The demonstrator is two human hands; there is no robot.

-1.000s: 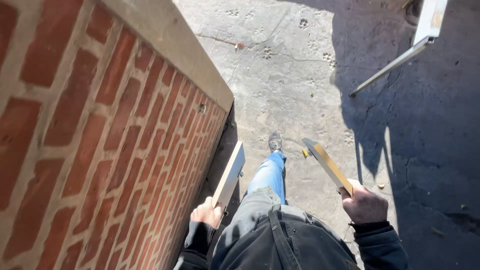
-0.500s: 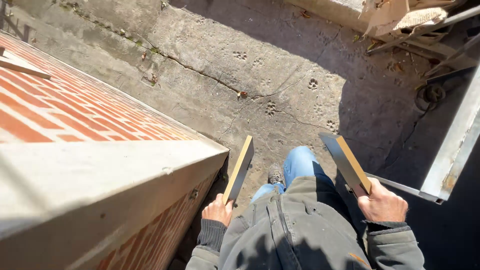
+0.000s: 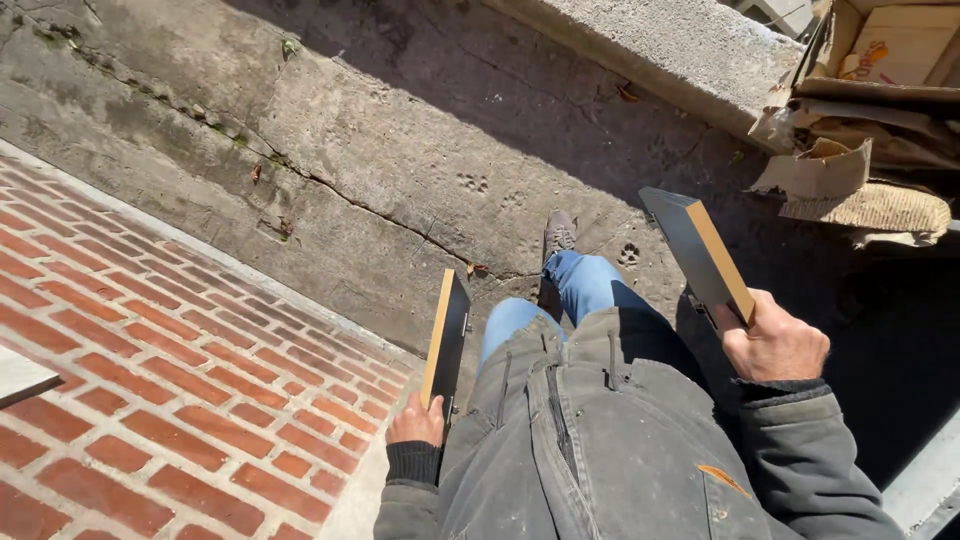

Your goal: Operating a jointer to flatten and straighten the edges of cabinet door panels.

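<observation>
My left hand [image 3: 417, 421] grips the lower end of a thin black panel with a tan wooden edge [image 3: 446, 335], held upright beside my left leg. My right hand [image 3: 775, 345] holds a second black panel with a tan edge [image 3: 698, 252], tilted up and away to the right. Between them are my grey jacket [image 3: 610, 440], blue jeans [image 3: 580, 290] and a shoe [image 3: 558, 233] stepping on cracked concrete [image 3: 420, 130].
A red brick wall face [image 3: 170, 370] runs along the left, right beside my left hand. Crumpled cardboard boxes [image 3: 860, 120] lie at the upper right by a concrete curb [image 3: 680, 50]. Deep shadow covers the ground at the right.
The view has swung further forward: the brick wall now fills the lower left, the cardboard pile has come into sight. Both hands still carry their panels as I step ahead.
</observation>
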